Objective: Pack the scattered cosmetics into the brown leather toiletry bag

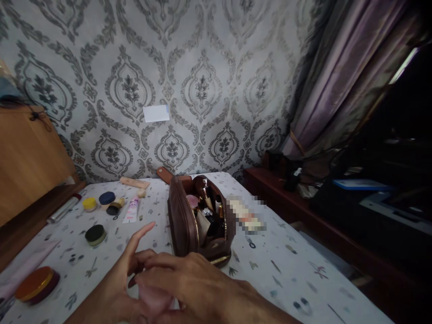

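Note:
Low in the view, a smooth pink rounded container [153, 298] is held between both hands; its exact kind is partly hidden by the fingers. My left hand [118, 279] cups it from the left, one finger stretched out and away. Over its top and right side curl the fingers of my right hand [199, 281]. Just beyond the hands stands a brown makeup bag [182, 225], unzipped, with several bottles and cosmetics [209, 207] inside. Its brown strap [164, 174] sticks out behind.
On the patterned white cloth [276, 270] at left lie an orange-lidded jar [37, 284], a dark-lidded jar [95, 235], a yellow jar [89, 204], a blue-lidded jar [107, 200] and a pink-and-white tube [131, 209]. A pixelated flat item [248, 213] lies right of the bag.

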A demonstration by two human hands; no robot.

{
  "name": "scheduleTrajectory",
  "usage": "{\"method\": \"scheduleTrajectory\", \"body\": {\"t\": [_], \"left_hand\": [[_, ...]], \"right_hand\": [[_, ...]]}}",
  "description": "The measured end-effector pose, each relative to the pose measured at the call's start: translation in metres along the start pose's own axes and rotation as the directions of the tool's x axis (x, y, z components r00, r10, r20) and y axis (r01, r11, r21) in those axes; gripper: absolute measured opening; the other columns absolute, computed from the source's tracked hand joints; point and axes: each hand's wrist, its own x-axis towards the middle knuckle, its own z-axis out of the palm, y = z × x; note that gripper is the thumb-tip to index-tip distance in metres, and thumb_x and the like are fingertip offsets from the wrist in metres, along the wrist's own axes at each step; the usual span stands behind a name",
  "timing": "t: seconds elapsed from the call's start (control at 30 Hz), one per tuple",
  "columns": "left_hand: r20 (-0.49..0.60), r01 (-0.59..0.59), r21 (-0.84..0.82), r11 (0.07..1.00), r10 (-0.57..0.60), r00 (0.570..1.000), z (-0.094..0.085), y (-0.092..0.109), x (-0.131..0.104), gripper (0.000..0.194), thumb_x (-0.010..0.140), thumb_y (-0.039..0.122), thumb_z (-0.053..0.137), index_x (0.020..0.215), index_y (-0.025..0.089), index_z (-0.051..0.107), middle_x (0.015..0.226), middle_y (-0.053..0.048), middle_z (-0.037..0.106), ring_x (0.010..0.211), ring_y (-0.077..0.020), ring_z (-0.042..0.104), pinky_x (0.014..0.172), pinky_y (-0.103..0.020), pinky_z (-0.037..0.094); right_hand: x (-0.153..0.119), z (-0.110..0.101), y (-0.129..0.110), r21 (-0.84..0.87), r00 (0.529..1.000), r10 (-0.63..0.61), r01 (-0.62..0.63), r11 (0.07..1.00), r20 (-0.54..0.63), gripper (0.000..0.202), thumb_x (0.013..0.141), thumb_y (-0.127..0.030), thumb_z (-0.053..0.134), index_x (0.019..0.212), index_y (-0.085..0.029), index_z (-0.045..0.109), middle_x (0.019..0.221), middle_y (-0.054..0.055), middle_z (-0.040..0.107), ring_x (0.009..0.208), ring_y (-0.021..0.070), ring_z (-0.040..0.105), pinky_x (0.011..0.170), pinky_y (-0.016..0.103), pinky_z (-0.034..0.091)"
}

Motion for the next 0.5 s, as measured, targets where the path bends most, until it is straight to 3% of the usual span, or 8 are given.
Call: {"method": "scheduleTrajectory", "body": {"t": [0.2,0.37,0.5], "left_hand": [[0.070,0.048,-0.074,0.996,-0.043,0.997,0.005,0.005,0.001,0.138,0.042,0.045,0.094,0.153,0.033,0.012,0.103,-0.005,0.065,0.095,-0.0305,0.064,0.091,-0.043,0.043],[0.101,0.016,-0.128,0.992,-0.003,0.995,0.010,0.010,0.004,0.144,0.041,0.055,0.092,0.154,0.031,0.007,0.099,-0.007,0.065,0.085,-0.0286,0.065,0.084,-0.041,0.045],[0.073,0.015,-0.140,0.990,-0.005,0.997,0.014,0.008,0.006,0.140,0.041,0.060,0.090,0.154,0.032,0.011,0.096,-0.006,0.065,0.075,-0.0254,0.064,0.078,-0.038,0.044]], "right_hand": [[-0.001,-0.005,-0.002,-0.165,0.999,0.019,-0.011,0.986,0.048,0.051,0.076,-0.025,0.075,0.125,-0.028,0.060,0.130,0.000,0.066,0.091,0.0174,0.072,0.068,0.023,0.054],[-0.003,-0.011,-0.006,-0.314,1.000,0.005,-0.002,0.949,0.007,0.041,0.074,-0.022,0.074,0.114,-0.028,0.065,0.119,-0.001,0.071,0.072,0.0153,0.070,0.055,0.023,0.048],[-0.003,-0.013,-0.007,-0.229,0.997,0.073,-0.076,0.971,-0.020,0.036,0.069,-0.026,0.076,0.104,-0.030,0.069,0.104,-0.002,0.073,0.064,0.0150,0.066,0.050,0.023,0.043]]}}
